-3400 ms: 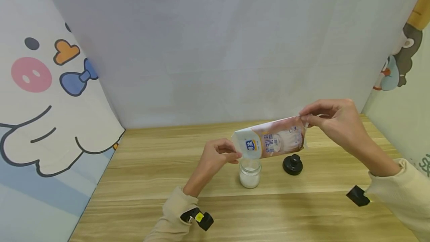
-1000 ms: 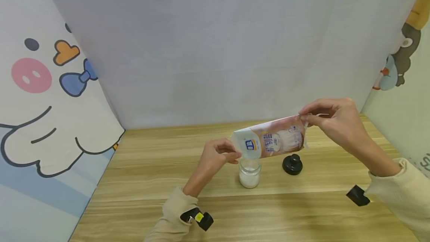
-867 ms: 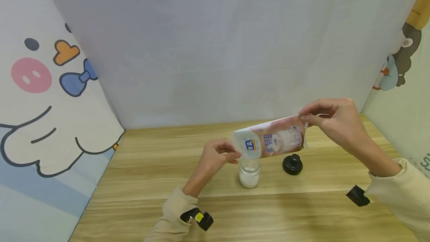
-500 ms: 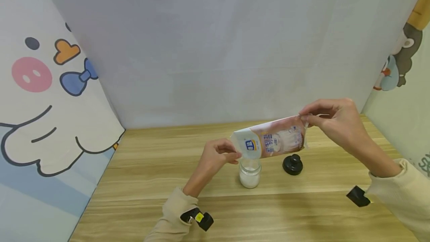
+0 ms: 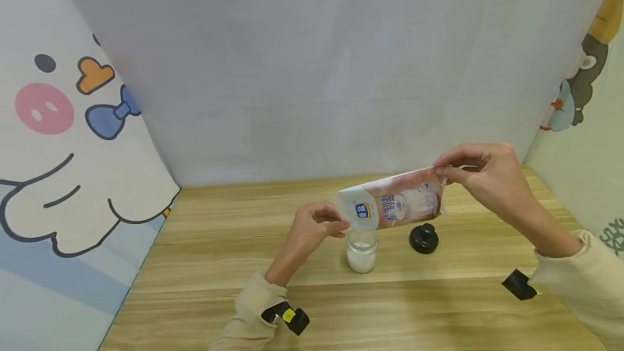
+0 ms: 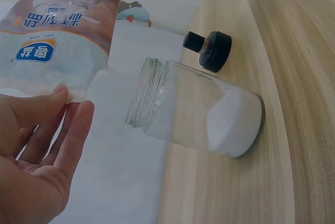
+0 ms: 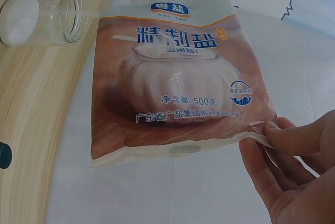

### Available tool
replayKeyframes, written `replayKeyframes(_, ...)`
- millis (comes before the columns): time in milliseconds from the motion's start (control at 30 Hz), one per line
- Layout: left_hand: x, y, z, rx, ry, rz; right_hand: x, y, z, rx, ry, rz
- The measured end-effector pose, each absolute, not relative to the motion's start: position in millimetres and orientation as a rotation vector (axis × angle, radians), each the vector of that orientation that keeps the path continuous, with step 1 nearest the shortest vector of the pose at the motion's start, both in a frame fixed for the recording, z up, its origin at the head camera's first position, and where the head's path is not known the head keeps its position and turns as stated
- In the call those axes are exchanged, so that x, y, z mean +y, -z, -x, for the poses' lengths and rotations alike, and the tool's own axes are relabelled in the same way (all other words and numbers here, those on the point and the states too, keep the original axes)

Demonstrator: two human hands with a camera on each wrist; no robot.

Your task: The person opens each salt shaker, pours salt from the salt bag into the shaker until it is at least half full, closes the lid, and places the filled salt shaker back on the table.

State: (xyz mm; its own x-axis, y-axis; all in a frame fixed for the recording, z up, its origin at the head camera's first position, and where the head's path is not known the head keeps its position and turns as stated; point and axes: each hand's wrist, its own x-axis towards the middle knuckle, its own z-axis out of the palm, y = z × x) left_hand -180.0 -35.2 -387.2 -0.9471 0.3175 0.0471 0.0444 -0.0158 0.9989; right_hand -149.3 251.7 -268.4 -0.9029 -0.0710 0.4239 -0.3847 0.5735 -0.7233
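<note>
A printed bag of salt (image 5: 395, 199) hangs tilted above the table, its left end lower than its right. My left hand (image 5: 314, 229) pinches the low end between thumb and fingers; my right hand (image 5: 492, 180) pinches a corner of the raised end. Under the bag's low corner stands an uncapped glass jar (image 5: 362, 256) with white salt (image 6: 235, 119) heaped in its lower part. In the right wrist view a faint white streak (image 7: 90, 14) runs between the bag's corner and the jar's mouth. Neither hand touches the jar.
A black knobbed lid (image 5: 424, 239) lies on the wooden table (image 5: 219, 264), right of the jar. Behind the table rises a pale backdrop (image 5: 312, 69), with cartoon-printed panels at both sides. Each wrist carries a small black camera.
Both hands, the bag, the jar and the lid keep their places. Only the head view shifts very slightly.
</note>
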Motion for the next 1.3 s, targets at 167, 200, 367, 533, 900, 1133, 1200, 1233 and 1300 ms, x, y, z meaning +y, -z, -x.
replayKeyframes(167,-35.0,387.5,179.9,2.059,-2.069,-0.390,252.5,269.1,149.5,-2.458,-1.254,-0.387)
replayKeyframes(200,-35.0,387.3,179.8,2.061,-2.067,-0.391,252.6,269.2,149.6,-2.458,-1.252,-0.395)
replayKeyframes(367,-35.1,386.8,179.4,2.065,-2.068,-0.398,252.7,269.6,149.4,-2.456,-1.251,-0.399)
replayKeyframes(533,-34.9,387.3,179.3,2.063,-2.072,-0.399,252.2,269.1,149.6,-2.461,-1.247,-0.380)
replayKeyframes(900,-35.3,386.4,179.6,2.065,-2.076,-0.391,251.1,267.8,150.9,-2.455,-1.264,-0.363)
replayKeyframes(1133,-35.3,387.4,179.9,2.068,-2.070,-0.396,252.0,269.9,151.1,-2.451,-1.267,-0.373)
replayKeyframes(1200,-35.2,387.7,180.0,2.068,-2.068,-0.390,251.8,270.1,151.0,-2.447,-1.275,-0.376)
replayKeyframes(1233,-35.2,387.8,180.0,2.069,-2.065,-0.387,251.6,270.0,150.9,-2.444,-1.282,-0.371)
replayKeyframes(1300,-35.1,387.8,180.0,2.071,-2.061,-0.381,251.2,269.7,150.6,-2.443,-1.290,-0.367)
